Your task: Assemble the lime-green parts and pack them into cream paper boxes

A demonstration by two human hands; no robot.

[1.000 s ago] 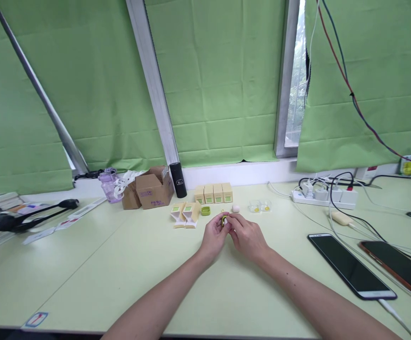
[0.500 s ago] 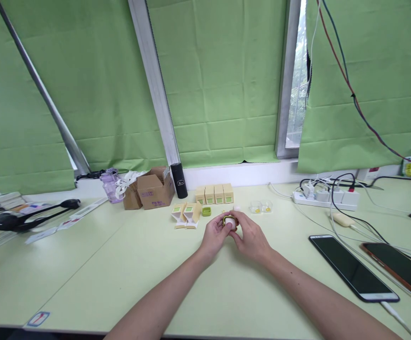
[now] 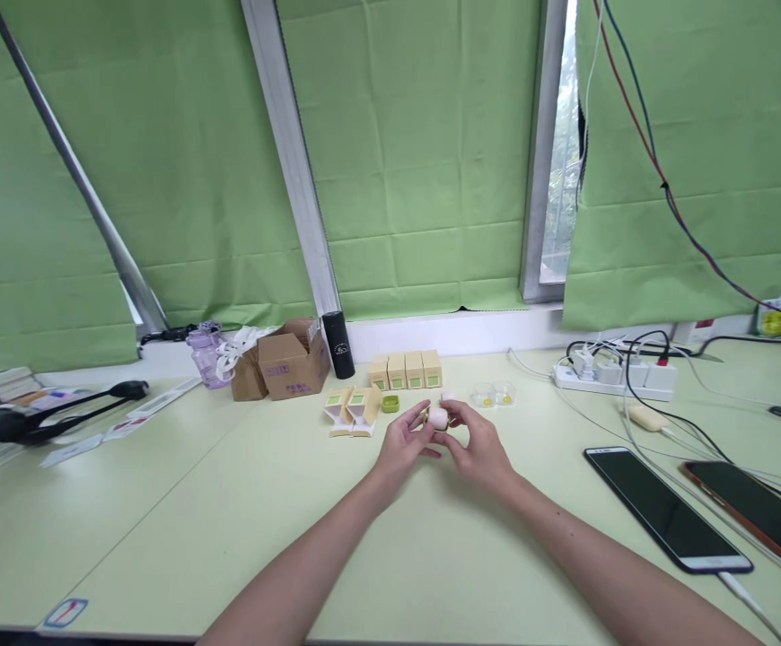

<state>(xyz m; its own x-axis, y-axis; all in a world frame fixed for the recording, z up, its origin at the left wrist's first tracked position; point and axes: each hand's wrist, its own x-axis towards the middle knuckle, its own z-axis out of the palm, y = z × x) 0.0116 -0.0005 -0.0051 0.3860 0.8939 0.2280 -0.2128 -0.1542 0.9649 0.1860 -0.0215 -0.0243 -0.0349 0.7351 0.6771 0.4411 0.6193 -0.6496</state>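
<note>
My left hand (image 3: 400, 442) and my right hand (image 3: 476, 449) meet over the middle of the pale green table (image 3: 195, 502). Both pinch a small white round object (image 3: 438, 417) with a yellow-green rim between the fingertips, held a little above the tabletop. Just beyond the hands lie a small green lid (image 3: 390, 404), two open cream boxes (image 3: 354, 408) and a row of several shut cream boxes (image 3: 405, 370). Two small clear cases (image 3: 494, 394) with yellow contents sit to the right of the row.
A brown cardboard box (image 3: 292, 359), a black cylinder (image 3: 338, 344) and a purple bottle (image 3: 206, 355) stand at the back left. A power strip (image 3: 616, 376) with cables and two phones (image 3: 663, 507) lie at the right. Black tongs (image 3: 47, 408) rest at far left.
The hands have lifted slightly and turned the small object, so its white side now shows between the fingertips instead of the yellow-green edge.
</note>
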